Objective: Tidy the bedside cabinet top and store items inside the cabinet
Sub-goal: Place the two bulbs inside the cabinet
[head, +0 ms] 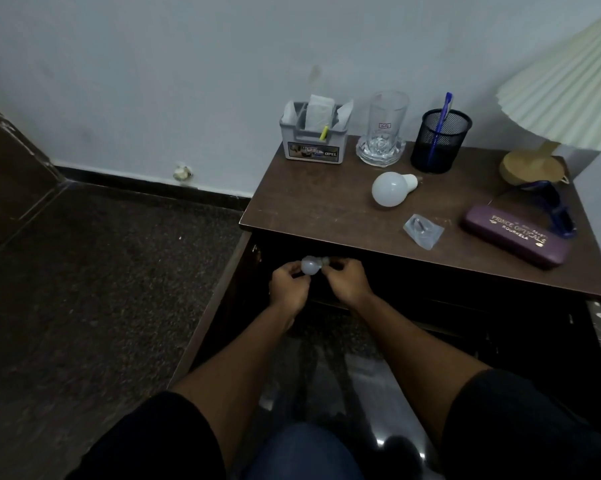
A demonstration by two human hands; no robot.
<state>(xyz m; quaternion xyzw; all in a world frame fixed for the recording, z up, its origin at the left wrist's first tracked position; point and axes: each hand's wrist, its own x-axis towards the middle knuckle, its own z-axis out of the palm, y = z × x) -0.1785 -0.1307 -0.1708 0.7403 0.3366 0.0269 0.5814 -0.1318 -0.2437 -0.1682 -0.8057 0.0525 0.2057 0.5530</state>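
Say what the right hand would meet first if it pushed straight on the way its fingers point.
The right hand points up-left at the small bulb it pinches with the left hand. Past that lies the cabinet's dark interior; its depth and contents cannot be told.

The cabinet interior (413, 289) is lost in shadow — nothing inside can be made out. The small bulb (67, 266) is partly covered by fingers and blurred. The lamp shade (569, 88) is cut off by the right edge, and the contents of the clear packet (423, 231) cannot be told.
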